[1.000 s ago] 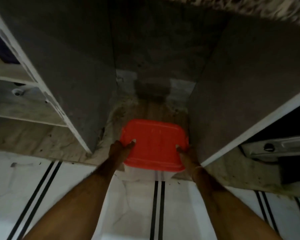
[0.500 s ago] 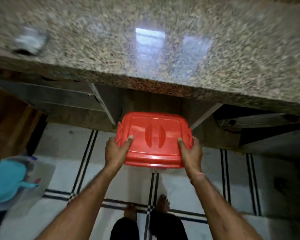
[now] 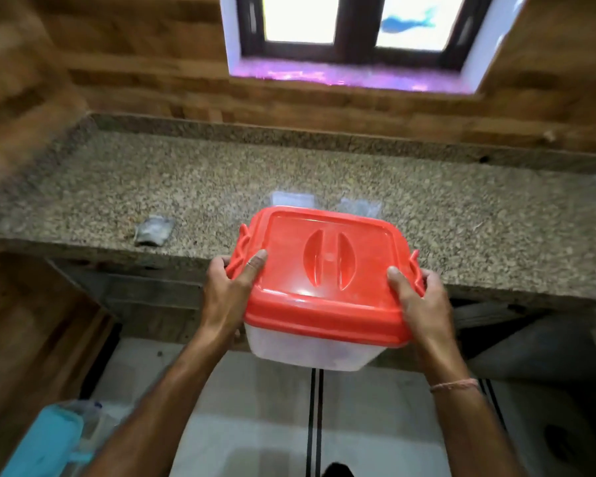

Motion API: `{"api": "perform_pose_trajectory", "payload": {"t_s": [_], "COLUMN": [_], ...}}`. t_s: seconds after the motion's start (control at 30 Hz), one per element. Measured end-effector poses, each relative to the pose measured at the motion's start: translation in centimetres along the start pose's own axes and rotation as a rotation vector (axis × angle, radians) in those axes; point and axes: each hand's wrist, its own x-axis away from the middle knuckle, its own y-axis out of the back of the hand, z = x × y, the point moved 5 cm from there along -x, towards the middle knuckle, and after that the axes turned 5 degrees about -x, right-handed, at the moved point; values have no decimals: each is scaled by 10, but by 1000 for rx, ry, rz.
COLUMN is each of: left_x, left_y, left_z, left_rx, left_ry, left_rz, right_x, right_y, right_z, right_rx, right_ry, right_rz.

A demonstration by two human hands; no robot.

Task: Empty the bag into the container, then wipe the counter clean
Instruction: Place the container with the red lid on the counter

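From the head view, the person holds the box (image 3: 324,297) up in the air with both hands. The left hand (image 3: 229,290) grips its left side and the right hand (image 3: 422,301) grips its right side, thumbs on the red lid (image 3: 324,266). The lid is shut.

The box hangs over the front edge of the counter (image 3: 461,215), partly out above the floor (image 3: 255,425). The counter lies straight ahead of the grip, just a bit lower. The box looks a little wider from side to side, the same way the counter runs.

A small grey bag (image 3: 154,229) lies near the front edge, off to the left, nearer the left hand. I think it is the bag to empty, but it is blurry. The middle of the counter looks bare, so there is room to set the box down. The wall (image 3: 289,108) is well behind.
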Motion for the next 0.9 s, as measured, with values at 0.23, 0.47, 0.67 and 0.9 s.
{"api": "perform_pose_trajectory", "payload": {"t_s": [0.23,0.47,0.67,0.9], "left_x": [-73,-190,-251,-289], "left_y": [-46,-149,-203,-208], "left_z": [-87,-121,-101,-98], "left_rx": [51,-2,-80,-172], "left_ry": [-93,-81,10,82], "left_rz": [18,3,30,68], "right_x": [-84,-240,-326,-364], "right_y": [3,-13,-43,-61], "right_z": [82,86,66,64], "right_rx": [-107,-66,52,151], "right_ry": [110,100,49,37], "right_rz": [-45,-66,52,153]}}
